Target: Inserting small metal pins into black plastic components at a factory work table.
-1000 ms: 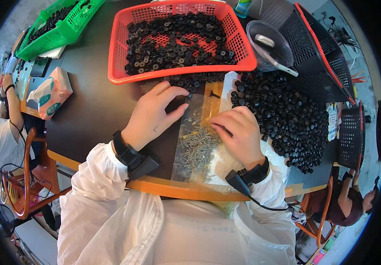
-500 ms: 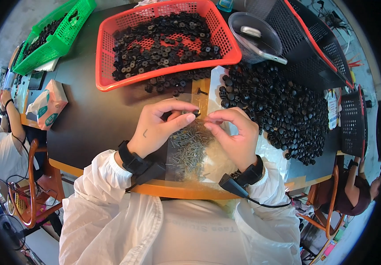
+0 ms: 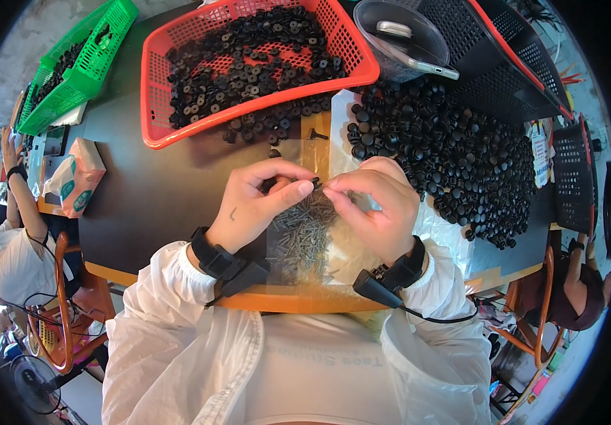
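1. Both hands have drawn closer since the earlier frame; left hand (image 3: 252, 205) and right hand (image 3: 376, 205) pinch a small black part (image 3: 316, 183) together.
2. The part sits above the screws (image 3: 302, 234).
3. The red basket (image 3: 348, 49) lies beyond; the black caps (image 3: 454, 156) are heaped to the right.

On the worktop (image 3: 157, 198), a basket (image 3: 249, 64) of washers lies behind the screw pile (image 3: 298, 237). A heap of caps (image 3: 454, 156) spreads to the right, and a tissue pack (image 3: 75, 177) lies far left.
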Action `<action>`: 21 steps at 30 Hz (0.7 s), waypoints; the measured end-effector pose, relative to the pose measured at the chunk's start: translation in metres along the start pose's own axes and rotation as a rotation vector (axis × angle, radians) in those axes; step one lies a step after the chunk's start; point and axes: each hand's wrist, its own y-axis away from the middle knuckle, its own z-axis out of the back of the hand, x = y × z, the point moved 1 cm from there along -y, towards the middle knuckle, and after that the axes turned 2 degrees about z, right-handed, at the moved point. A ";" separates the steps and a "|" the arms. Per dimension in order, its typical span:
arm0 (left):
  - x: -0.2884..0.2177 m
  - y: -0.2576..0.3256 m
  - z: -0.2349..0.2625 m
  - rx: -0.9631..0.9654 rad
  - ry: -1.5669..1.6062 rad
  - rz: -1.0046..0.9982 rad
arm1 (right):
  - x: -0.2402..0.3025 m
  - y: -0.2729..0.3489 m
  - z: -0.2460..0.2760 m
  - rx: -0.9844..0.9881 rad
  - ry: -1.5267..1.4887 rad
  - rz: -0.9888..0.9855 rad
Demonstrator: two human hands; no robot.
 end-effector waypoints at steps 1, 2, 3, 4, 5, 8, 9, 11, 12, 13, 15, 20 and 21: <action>-0.001 0.000 0.000 0.020 0.019 -0.001 | 0.001 0.000 0.001 -0.005 0.019 0.035; -0.001 0.000 0.000 0.036 0.037 -0.003 | 0.001 0.000 0.001 -0.008 0.016 0.039; -0.001 0.001 0.001 0.034 0.033 -0.006 | 0.001 -0.001 0.001 -0.018 0.046 0.057; 0.000 0.001 0.002 0.039 0.056 -0.002 | 0.002 -0.001 0.001 -0.029 0.077 0.075; 0.000 0.001 0.002 0.048 0.080 0.001 | 0.003 -0.001 0.002 -0.034 0.079 0.080; 0.002 0.000 0.003 0.060 0.026 -0.039 | 0.006 -0.003 0.004 -0.049 0.108 0.134; 0.004 -0.001 0.002 0.061 0.020 -0.047 | 0.005 -0.003 0.003 -0.055 0.113 0.171; 0.007 -0.004 0.002 0.023 -0.029 -0.076 | 0.003 -0.003 0.003 -0.071 0.121 0.218; 0.006 -0.003 0.003 0.025 -0.036 -0.089 | 0.002 -0.003 0.004 -0.053 0.132 0.255; 0.006 -0.002 0.003 0.050 -0.014 -0.065 | 0.002 -0.002 0.005 -0.036 0.142 0.292; 0.007 -0.001 0.004 0.071 0.000 -0.054 | 0.003 -0.001 0.007 -0.029 0.174 0.343; 0.006 0.002 0.001 0.034 0.035 -0.053 | 0.016 0.001 0.008 -0.014 0.304 0.485; 0.005 0.003 0.002 0.038 0.002 -0.052 | 0.018 0.001 0.009 0.003 0.337 0.489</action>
